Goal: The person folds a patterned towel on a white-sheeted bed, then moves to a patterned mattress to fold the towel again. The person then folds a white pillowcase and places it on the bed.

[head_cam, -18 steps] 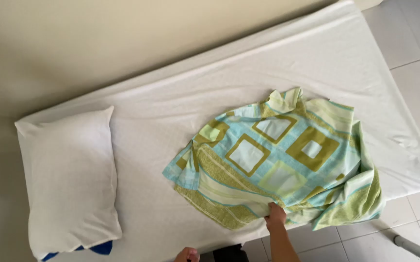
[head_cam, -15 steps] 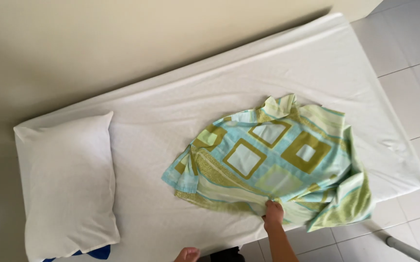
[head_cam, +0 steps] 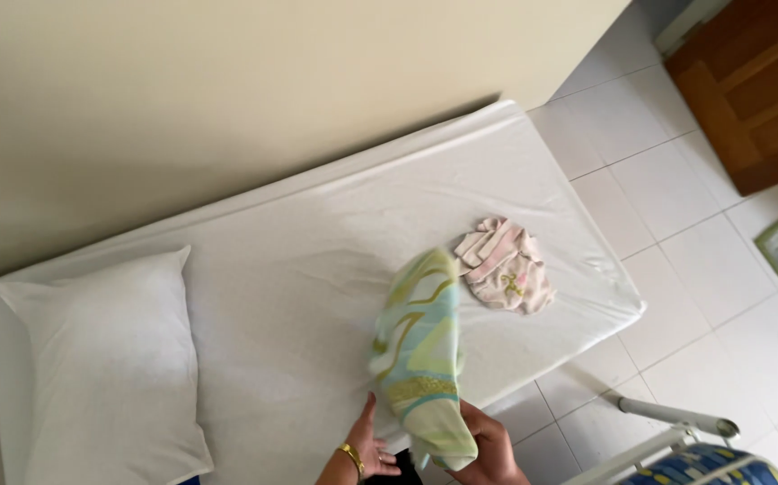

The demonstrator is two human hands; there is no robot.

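Note:
A green, blue and yellow patterned blanket hangs bunched and motion-blurred above the near edge of the white mattress. My right hand grips its lower end from underneath. My left hand, with a gold bracelet on the wrist, lies just left of the blanket on the mattress edge, fingers apart and holding nothing. A small pink and cream striped cloth lies crumpled on the mattress to the right of the blanket.
A white pillow lies at the left end of the mattress, which stands against a beige wall. White floor tiles lie to the right, with a wooden door at the top right. A chair with a metal frame and patterned seat stands at the bottom right.
The blanket, earlier spread crumpled over the right half of the mattress, is now gathered into a bunch and lifted. The pink striped cloth has come into sight, and my left hand has moved up beside the blanket.

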